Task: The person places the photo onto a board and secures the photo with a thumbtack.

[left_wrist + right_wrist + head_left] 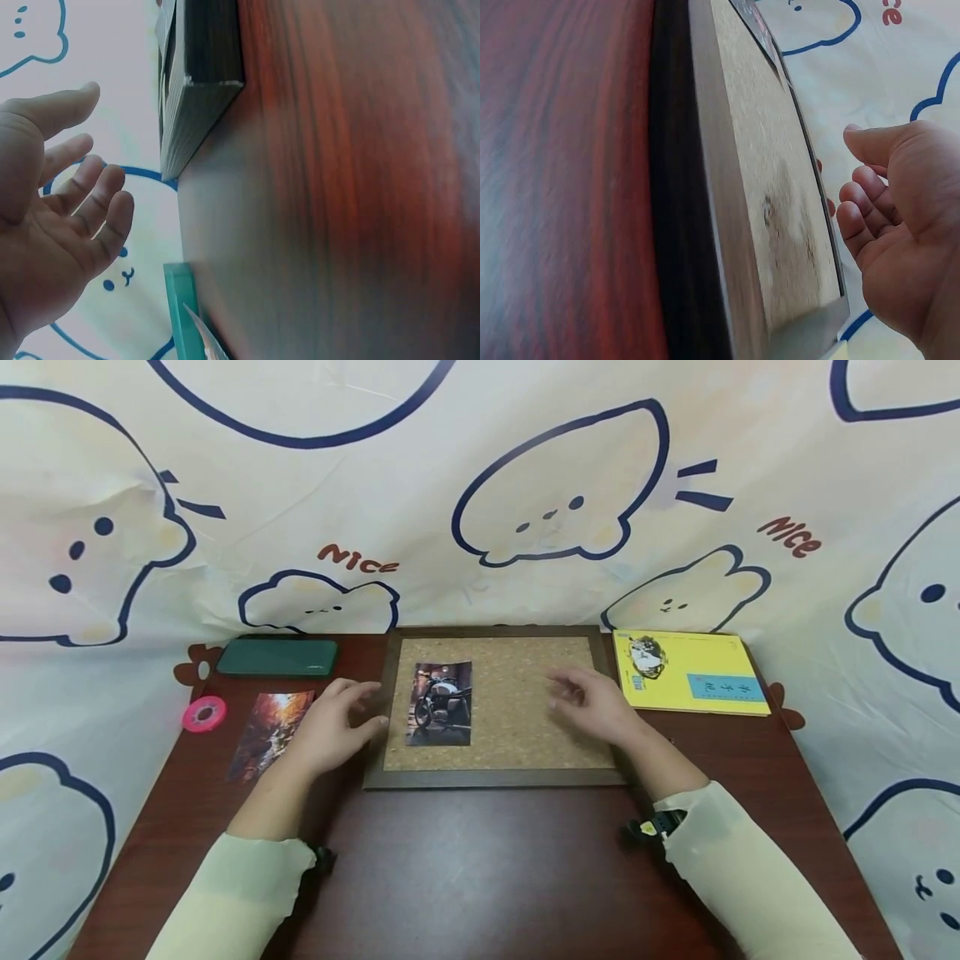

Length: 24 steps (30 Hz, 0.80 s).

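A cork board point(525, 710) in a dark wooden frame lies on the table, bearing a motorcycle photo point(440, 704) on its left half. My left hand point(337, 722) hovers by the frame's left edge. Its fingers are loosely bent and hold nothing, as the left wrist view also shows of the hand point(64, 195). Over the right half of the cork is my right hand point(596, 706), fingers relaxed and without anything in them. Seen from the right wrist, that hand point(904, 217) is raised off the cork surface point(772, 187). A second, orange-toned picture point(268, 735) lies partly behind the left forearm.
At the back left lies a dark green case point(277, 657), with a pink tape roll point(204, 714) near the table's left edge. Right of the board is a yellow book point(690, 672). A patterned cloth point(420, 510) hangs behind the brown table point(480, 868).
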Motion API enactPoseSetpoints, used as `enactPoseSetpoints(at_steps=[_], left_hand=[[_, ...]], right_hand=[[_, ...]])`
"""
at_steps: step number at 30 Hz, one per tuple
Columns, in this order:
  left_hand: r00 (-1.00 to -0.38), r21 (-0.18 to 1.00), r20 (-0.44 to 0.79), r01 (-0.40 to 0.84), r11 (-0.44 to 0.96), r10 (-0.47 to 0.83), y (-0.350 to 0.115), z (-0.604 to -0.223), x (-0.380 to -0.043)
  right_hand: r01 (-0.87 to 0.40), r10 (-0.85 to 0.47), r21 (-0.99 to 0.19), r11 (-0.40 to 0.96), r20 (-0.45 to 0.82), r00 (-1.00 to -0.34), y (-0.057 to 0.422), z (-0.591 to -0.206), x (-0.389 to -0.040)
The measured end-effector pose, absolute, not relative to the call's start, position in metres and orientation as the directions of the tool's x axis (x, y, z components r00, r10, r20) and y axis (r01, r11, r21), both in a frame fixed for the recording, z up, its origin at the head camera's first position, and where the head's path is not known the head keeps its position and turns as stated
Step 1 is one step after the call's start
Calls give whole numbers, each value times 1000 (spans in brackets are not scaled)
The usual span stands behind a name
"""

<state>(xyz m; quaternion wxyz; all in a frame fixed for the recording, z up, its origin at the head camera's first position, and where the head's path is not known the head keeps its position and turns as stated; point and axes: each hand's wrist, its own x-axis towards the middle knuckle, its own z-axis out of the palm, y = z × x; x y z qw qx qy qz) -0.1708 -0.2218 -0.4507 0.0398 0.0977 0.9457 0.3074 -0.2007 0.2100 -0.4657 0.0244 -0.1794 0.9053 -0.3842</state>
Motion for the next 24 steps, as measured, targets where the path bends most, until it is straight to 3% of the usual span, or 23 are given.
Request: enactPoseSetpoints(at_steps=[24], left_hand=[[-994,533,52,108,839,95,-279,-455,-150]], right_hand=[[-303,-264,-620,723,157,-952,284,-479,-153]])
